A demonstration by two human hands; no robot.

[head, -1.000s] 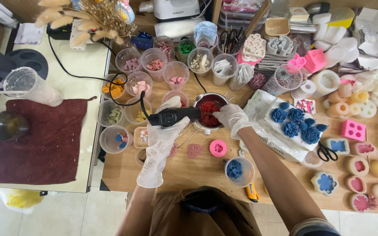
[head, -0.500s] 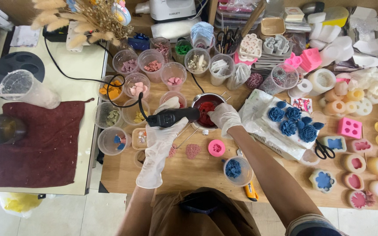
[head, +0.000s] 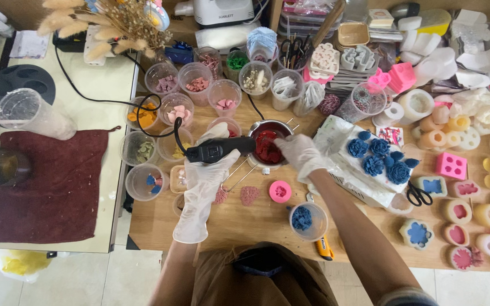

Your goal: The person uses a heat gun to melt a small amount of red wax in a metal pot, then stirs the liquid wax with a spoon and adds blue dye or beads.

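Both my hands wear thin white gloves. My left hand (head: 206, 171) grips a black corded heat tool (head: 219, 150), held level with its nozzle aimed right at a small metal pot (head: 269, 145) of red wax. My right hand (head: 300, 155) rests at the pot's right rim; I cannot tell whether it holds anything. Just below the pot lie a pink round mould (head: 280, 191) and flat reddish wax shapes (head: 249, 195) on the wooden table (head: 256, 229).
Several clear cups of coloured wax bits (head: 198, 85) crowd the table's back left. Blue wax flowers (head: 376, 156) sit on white wrapping at right, with scissors (head: 419, 195) and filled moulds beyond. A cup of blue wax (head: 307, 220) and a yellow knife (head: 324, 247) lie near me. A maroon towel (head: 46, 181) covers the left counter.
The heat tool and both hands have stayed at the pot; my view has shifted slightly.
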